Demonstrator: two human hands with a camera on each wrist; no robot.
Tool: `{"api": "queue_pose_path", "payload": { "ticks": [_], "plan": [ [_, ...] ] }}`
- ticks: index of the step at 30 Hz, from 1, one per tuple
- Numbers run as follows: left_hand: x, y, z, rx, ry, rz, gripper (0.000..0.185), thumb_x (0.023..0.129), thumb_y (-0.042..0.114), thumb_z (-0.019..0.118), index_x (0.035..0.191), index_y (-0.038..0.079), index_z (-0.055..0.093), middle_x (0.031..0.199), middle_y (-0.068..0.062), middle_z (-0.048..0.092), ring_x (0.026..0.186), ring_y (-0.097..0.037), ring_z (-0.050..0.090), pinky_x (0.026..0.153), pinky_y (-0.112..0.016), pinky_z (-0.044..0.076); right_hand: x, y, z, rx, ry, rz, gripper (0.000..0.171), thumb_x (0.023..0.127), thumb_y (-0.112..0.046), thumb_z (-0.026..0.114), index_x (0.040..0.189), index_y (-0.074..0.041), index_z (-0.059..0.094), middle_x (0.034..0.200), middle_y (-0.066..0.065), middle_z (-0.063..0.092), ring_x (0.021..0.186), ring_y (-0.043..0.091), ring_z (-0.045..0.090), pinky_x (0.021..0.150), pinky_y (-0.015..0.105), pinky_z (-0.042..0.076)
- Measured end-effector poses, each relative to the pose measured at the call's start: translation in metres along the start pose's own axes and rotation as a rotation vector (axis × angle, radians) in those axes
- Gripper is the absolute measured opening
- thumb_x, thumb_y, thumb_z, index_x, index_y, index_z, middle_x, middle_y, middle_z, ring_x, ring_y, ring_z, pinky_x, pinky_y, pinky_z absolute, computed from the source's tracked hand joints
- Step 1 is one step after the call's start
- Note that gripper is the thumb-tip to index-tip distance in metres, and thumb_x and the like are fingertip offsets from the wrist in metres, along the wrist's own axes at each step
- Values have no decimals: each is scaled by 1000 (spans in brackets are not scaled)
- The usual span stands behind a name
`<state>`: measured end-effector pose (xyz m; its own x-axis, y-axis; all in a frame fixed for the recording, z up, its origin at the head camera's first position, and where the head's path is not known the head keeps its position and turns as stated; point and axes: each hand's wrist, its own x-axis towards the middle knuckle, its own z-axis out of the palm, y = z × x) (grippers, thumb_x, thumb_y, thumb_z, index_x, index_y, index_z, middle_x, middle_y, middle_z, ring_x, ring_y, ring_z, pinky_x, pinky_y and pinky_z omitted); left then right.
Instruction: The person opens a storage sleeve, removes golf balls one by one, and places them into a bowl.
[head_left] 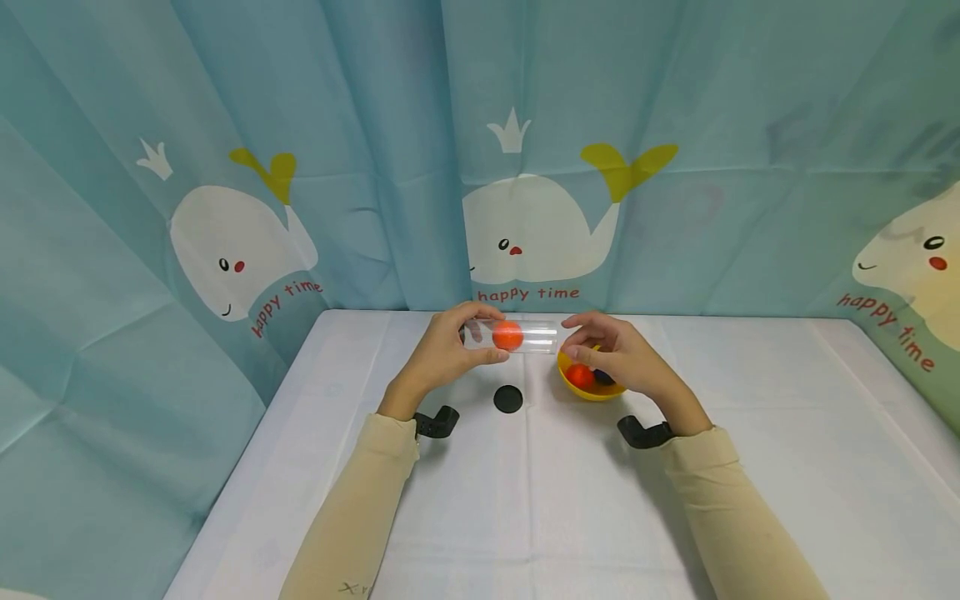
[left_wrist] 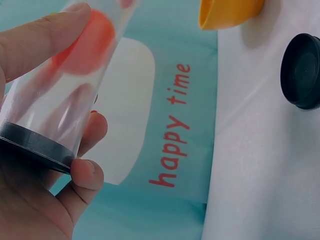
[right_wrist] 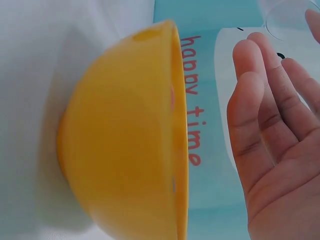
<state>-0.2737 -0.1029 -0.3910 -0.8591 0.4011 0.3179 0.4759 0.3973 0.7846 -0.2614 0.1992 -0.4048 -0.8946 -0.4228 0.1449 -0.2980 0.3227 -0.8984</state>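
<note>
My left hand (head_left: 444, 348) grips a clear plastic tube (head_left: 542, 337), held nearly level above the table. Inside the tube sits an orange ball (head_left: 507, 335). A black cap (left_wrist: 37, 147) covers the tube's end near the palm in the left wrist view. Just past the other end, my right hand (head_left: 621, 357) hovers with loosely bent fingers and holds nothing. Below that hand stands a yellow bowl (right_wrist: 122, 130), with another orange ball (head_left: 580, 377) and a dark ball (head_left: 603, 377) in it; the hand partly hides the contents.
A loose black cap (head_left: 508, 399) lies on the white-covered table (head_left: 480, 500), in front of the tube. Behind the table hangs a blue-green curtain (head_left: 397, 183) printed with whales. Each wrist carries a black camera mount.
</note>
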Motion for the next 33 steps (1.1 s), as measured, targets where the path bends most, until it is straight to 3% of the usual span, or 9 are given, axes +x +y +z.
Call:
{"api": "queue_pose_path", "payload": {
  "ticks": [7, 16, 24, 29, 33],
  "plan": [
    [0, 0, -1, 26, 11, 3, 49, 77, 27, 92, 120, 21, 70, 111, 3, 68, 90, -19, 55, 71, -33, 43, 1, -1, 3, 15, -15, -3, 43, 99, -15, 68, 139, -5, 55, 115, 22, 72, 103, 34, 71, 86, 24, 58],
    [-2, 1, -1, 10, 8, 2, 51, 77, 25, 92, 122, 16, 70, 115, -7, 69, 91, -22, 55, 70, -33, 43, 2, -1, 4, 28, -26, 1, 46, 99, -17, 67, 141, -2, 54, 116, 23, 72, 103, 30, 71, 87, 24, 58],
    [-2, 1, -1, 24, 14, 7, 50, 77, 27, 92, 121, 20, 70, 115, 1, 68, 92, -20, 55, 70, -32, 45, 2, 2, 5, 27, -32, 1, 44, 99, -16, 67, 140, -4, 55, 114, 21, 72, 102, 26, 72, 87, 23, 58],
    [-1, 2, -1, 29, 4, 8, 50, 77, 26, 92, 121, 20, 69, 121, 1, 68, 94, -21, 55, 72, -33, 47, 3, 4, 5, 32, -37, 4, 44, 99, -16, 68, 140, -4, 55, 113, 21, 73, 100, 25, 72, 87, 23, 58],
    [-1, 2, -1, 33, 2, 12, 50, 77, 26, 92, 121, 19, 69, 123, 0, 67, 97, -22, 55, 77, -41, 52, 3, 5, 5, 25, -41, 11, 44, 99, -17, 68, 139, -4, 55, 114, 23, 72, 101, 25, 71, 88, 22, 57]
  ]
}}
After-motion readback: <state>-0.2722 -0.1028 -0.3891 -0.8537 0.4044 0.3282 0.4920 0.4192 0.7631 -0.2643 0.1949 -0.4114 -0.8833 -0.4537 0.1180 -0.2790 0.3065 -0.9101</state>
